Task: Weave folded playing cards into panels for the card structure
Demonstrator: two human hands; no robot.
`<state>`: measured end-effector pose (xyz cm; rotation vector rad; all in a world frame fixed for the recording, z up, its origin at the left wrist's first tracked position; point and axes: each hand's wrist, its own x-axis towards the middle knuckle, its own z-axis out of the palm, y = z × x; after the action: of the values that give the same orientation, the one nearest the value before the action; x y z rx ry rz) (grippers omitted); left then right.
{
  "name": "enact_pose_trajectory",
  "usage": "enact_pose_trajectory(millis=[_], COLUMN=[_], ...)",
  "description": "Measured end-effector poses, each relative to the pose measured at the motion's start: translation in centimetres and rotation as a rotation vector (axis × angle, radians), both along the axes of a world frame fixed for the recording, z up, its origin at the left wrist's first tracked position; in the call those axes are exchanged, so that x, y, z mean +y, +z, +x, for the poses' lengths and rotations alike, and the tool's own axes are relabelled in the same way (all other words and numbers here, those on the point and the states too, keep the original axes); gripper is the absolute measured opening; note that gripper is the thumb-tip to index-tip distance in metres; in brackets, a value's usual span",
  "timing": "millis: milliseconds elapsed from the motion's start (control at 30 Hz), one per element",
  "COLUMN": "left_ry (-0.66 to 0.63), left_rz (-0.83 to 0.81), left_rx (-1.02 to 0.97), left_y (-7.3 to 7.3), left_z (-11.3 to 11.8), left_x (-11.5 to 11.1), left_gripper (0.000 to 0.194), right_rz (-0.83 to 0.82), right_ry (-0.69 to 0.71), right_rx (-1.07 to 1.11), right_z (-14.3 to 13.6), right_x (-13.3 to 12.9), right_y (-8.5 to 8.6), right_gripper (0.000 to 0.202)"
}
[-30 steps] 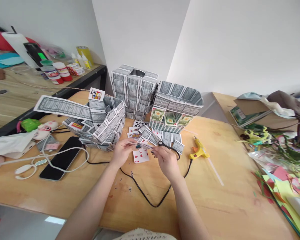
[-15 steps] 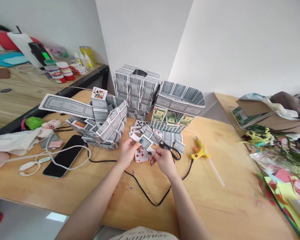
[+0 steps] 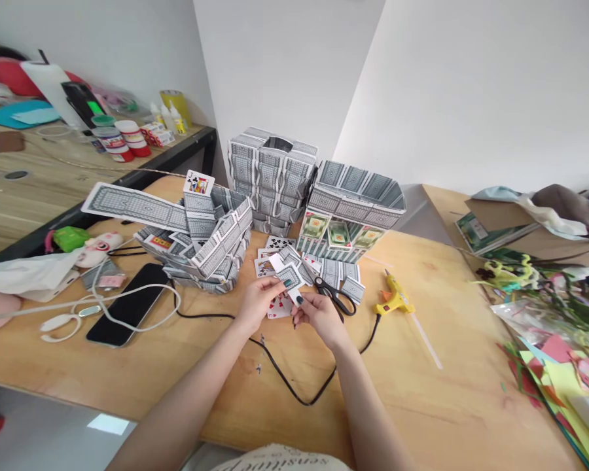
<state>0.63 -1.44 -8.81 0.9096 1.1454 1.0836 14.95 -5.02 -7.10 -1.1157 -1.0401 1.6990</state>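
Note:
Between my two hands is a playing card with a grey patterned back and white edges. My left hand pinches its left side with thumb and fingers. At its lower right, my right hand grips the card's white corner. Loose face-up cards lie on the table under and behind my hands. Black-handled scissors rest just right of my right hand, their blades reaching in among the cards. Several more grey-backed cards are spread beyond the scissors.
Structures built from cards stand behind: a folded one at left, a tall one, and an open box. A yellow glue gun lies right, its black cord looping before me. A phone with white cable lies left.
The held card has turned slightly, and my left fingers have shifted along its upper left edge. The view has moved slightly; other things stay in place.

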Motion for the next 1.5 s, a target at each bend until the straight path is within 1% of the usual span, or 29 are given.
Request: enact_pose_trajectory(millis=[167,300,533,600,667,767,800,867,1000,1067,1167,1233,1300,1400,1500], left_ry=[0.091,0.100,0.149,0.156,0.156,0.140,0.123,0.063,-0.085,-0.095,-0.045,-0.045,-0.090,-0.146,-0.147], left_rz=[0.006,0.001,-0.027,-0.025,-0.014,0.029,0.043,0.060,0.060,0.070,0.122,0.154,0.188,0.245,0.228], left_rx=[-0.027,-0.062,-0.127,-0.121,-0.090,-0.021,-0.004,0.021,0.065,0.087,0.107,0.137,0.182,0.233,0.230], left_y=[0.4,0.6,0.0,0.0,0.2,0.6,0.7,0.9,0.9,0.9,1.1,1.2,1.2,1.1,0.9], left_z=[0.3,0.5,0.8,0.9,0.8,0.6,0.5,0.4,0.4,0.5,0.3,0.1,-0.2,-0.4,-0.5], left_x=[-0.3,-0.6,-0.9,-0.9,-0.8,-0.7,-0.7,-0.7,-0.8,-0.8,-0.6,-0.4,-0.4,-0.3,-0.2], left_gripper=[0.023,0.020,0.018,0.019,0.018,0.015,0.014,0.013,0.017,0.019,0.025,0.027,0.026,0.023,0.020], right_rz=[0.018,0.013,-0.033,-0.049,-0.063,-0.057,-0.042,0.013,0.145,0.152,0.080,0.030,0.007,-0.004,-0.012], right_ry=[-0.063,-0.072,-0.082,-0.055,0.006,0.121,0.130,0.069,-0.174,-0.246,-0.328,-0.364,-0.378,-0.365,-0.366], right_rx=[-0.036,-0.023,0.080,0.112,0.111,0.052,0.032,-0.009,-0.161,-0.167,-0.002,0.108,0.161,0.163,0.132], right_z=[-1.0,-1.4,-1.9,-1.8,-1.4,-0.3,0.1,0.8,1.0,0.8,0.2,-0.2,-0.5,-0.7,-0.7], right_x=[-0.3,-0.5,-0.7,-0.7,-0.7,-0.6,-0.5,-0.3,0.2,0.4,0.4,0.4,0.3,0.2,0.1], right_y=[0.1,0.2,0.2,0.2,0.2,0.4,0.4,0.3,-0.6,-1.1,-1.3,-1.1,-0.8,-0.6,-0.8], right_gripper=[0.026,0.026,0.024,0.026,0.028,0.029,0.030,0.030,0.025,0.024,0.023,0.025,0.028,0.029,0.027])
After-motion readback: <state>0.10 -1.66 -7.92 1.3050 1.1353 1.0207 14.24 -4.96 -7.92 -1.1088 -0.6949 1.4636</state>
